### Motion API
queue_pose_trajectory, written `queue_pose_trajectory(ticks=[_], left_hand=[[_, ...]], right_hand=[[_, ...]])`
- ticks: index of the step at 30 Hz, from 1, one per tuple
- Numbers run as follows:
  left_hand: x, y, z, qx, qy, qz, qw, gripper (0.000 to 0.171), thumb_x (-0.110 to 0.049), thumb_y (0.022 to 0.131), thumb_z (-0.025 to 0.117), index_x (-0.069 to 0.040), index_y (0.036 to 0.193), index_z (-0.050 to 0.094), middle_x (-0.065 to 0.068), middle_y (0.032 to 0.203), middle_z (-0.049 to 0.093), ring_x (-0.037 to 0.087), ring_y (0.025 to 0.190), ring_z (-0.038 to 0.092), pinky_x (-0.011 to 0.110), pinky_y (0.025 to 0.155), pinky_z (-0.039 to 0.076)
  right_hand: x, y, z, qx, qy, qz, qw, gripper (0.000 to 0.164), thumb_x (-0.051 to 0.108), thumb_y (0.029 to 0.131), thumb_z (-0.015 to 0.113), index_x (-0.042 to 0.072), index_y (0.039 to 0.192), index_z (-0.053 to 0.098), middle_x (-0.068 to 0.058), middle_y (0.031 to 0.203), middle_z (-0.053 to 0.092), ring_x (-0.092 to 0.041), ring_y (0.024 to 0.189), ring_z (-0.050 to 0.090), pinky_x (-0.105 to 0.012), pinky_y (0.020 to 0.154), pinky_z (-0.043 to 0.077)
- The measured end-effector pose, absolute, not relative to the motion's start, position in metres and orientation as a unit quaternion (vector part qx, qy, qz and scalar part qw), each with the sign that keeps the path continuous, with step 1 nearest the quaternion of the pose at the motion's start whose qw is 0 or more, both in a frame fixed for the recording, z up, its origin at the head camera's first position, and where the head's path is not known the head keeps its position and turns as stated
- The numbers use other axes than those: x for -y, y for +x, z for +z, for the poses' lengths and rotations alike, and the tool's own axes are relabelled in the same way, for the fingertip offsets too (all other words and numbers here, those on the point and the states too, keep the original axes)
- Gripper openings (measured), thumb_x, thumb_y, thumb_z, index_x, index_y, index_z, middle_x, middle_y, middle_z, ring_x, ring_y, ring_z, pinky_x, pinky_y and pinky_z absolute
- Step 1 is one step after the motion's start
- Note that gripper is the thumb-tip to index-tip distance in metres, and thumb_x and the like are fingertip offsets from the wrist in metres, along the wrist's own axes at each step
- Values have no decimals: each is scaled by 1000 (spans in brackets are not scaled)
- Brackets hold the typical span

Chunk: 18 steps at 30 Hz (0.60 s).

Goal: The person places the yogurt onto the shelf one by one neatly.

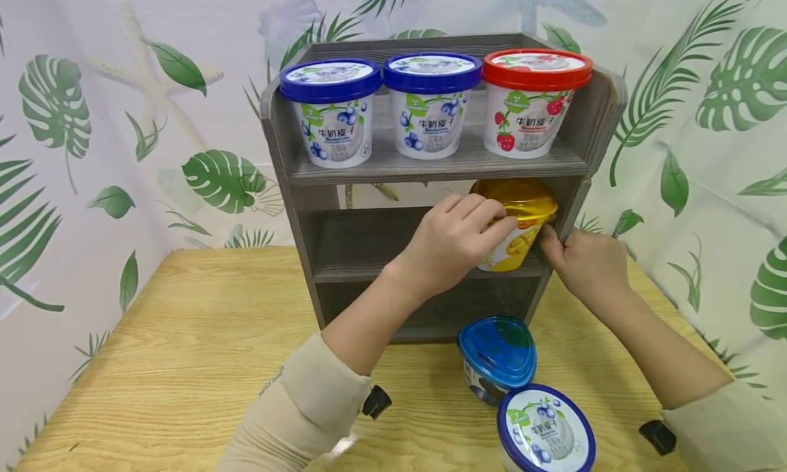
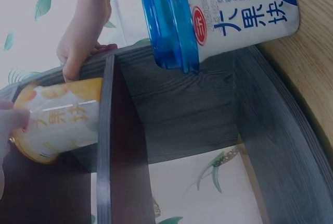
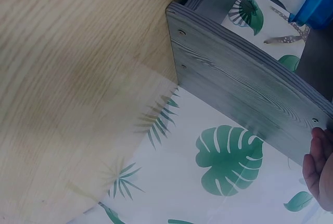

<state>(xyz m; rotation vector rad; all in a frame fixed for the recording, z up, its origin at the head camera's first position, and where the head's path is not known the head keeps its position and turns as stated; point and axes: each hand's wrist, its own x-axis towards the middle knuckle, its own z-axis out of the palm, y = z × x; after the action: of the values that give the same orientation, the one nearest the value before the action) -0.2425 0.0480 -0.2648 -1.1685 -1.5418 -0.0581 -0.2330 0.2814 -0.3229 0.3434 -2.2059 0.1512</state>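
yellow-lidded tub [image 1: 521,245], middle level, two hands at it

item: one tapered, printed tub with a glossy see-through lid. location: middle level of a grey wood-grain shelf unit [image 1: 369,243], towards the level's right end, by its front edge. clock positions below are centred on this tub, head view.

handling (judged): likely light to moderate in weight; wall probably thin, giving a little under a hard squeeze; lid smooth, apt to slip or pop at the rim. best hold: round the printed wall below the lid, thumb opposite fingers; not by the lid alone.

left hand [image 1: 455,236]: at 9 o'clock; fingers bent, gap narrow, holding the tub near its lid rim.

right hand [image 1: 593,267]: at 4 o'clock; curled narrowly about the right side panel [image 3: 234,73], fingers along the outer face, thumb at the front edge beside the tub. whether the thumb touches the tub: cannot tell.

also listed: top level, outer blueberry tub [image 1: 335,134] at 10 o'clock, inner blueberry tub [image 1: 430,127] at 11, red-lidded tub [image 1: 529,120] at 12. on the counter [image 1: 215,363]: blue-lidded tub [image 1: 498,352] at 6; loose blueberry tub [image 1: 547,431] between 5 and 6.
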Motion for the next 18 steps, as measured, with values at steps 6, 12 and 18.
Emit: queue_pose_trajectory(ticks=[6, 12, 18], left_hand=[[-49, -240, -264, 688, -484, -30, 540, 23, -8, 99, 48, -10, 97, 71, 2, 90, 63, 13, 82, 59, 18, 73, 50], [-50, -242, -266, 693, -485, -43, 531, 22, -6, 98, 48, -7, 96, 70, 4, 91, 63, 14, 81, 59, 18, 75, 51], [-52, -246, -267, 693, -477, -42, 539, 24, -3, 98, 47, -7, 95, 70, 4, 90, 62, 13, 78, 57, 16, 73, 51]], right_hand=[[-281, -232, -322, 892, 133, 65, 428, 70, 58, 96, 9, 10, 48, 29, 0, 42, 21, -18, 33, 20, -28, 34, 13], [-281, -232, -323, 895, 129, 66, 421, 71, 57, 96, 10, 10, 48, 30, 0, 41, 22, -18, 33, 21, -28, 34, 14], [-280, -231, -321, 894, 130, 63, 425, 71, 58, 96, 8, 10, 48, 29, -1, 41, 22, -19, 32, 22, -28, 33, 15]])
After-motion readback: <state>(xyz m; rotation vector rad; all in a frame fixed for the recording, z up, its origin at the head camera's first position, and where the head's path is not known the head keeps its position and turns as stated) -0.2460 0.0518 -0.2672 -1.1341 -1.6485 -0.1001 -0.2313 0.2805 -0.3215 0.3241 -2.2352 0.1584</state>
